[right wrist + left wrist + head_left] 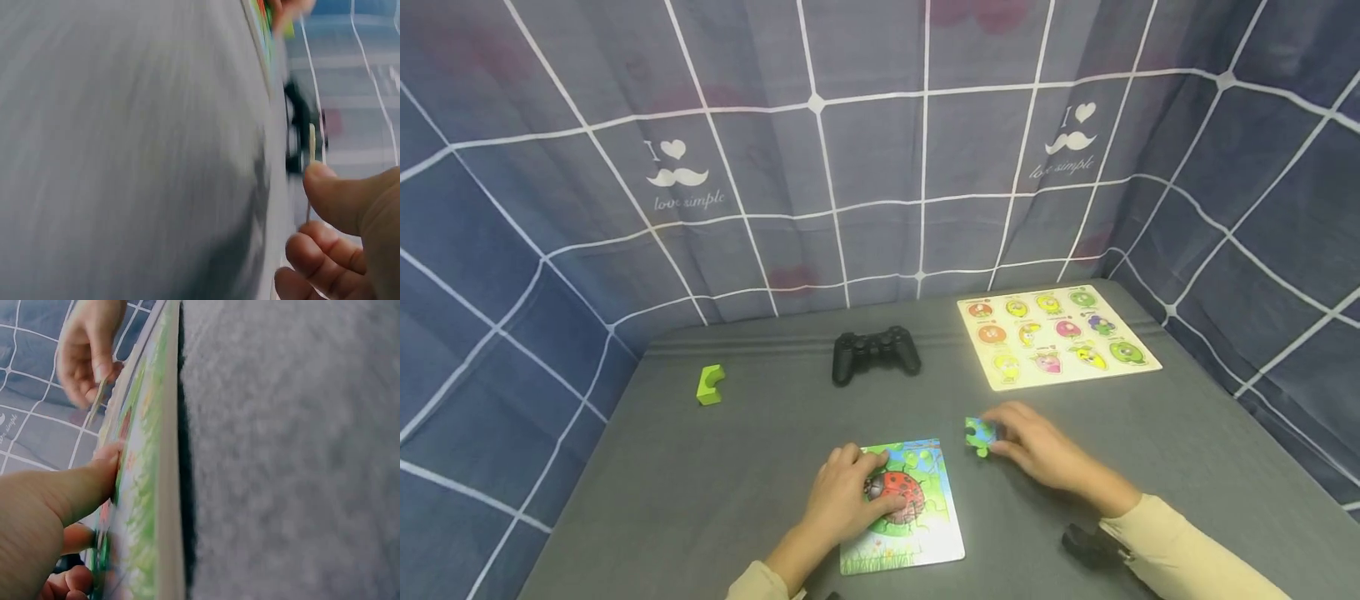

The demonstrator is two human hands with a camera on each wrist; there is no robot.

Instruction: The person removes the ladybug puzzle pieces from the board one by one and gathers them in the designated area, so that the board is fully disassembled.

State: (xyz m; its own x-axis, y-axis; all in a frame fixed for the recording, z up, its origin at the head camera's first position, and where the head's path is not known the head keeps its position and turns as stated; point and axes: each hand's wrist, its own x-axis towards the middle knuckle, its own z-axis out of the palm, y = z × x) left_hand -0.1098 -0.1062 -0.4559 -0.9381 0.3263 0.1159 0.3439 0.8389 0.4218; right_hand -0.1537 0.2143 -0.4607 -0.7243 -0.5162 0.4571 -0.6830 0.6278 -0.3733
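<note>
Ladybug jigsaw (942, 533) flat on grey tabletop (752, 492). Left hand (841, 493) rests on it from nine o'clock, thumb over ladybug, fingers unclenched; likely steadying jigsaw. Right hand (1037, 447), toward two o'clock of jigsaw, pinches jigsaw piece (979, 435) between thumb and fingers, apart from jigsaw; edge grip seems to leave knobs and much of picture uncovered. Black gamepad (876, 346) at twelve, fruit puzzle board (1051, 343) between one and two, green block (706, 390) at ten; perhaps set back out of hands' way.
</note>
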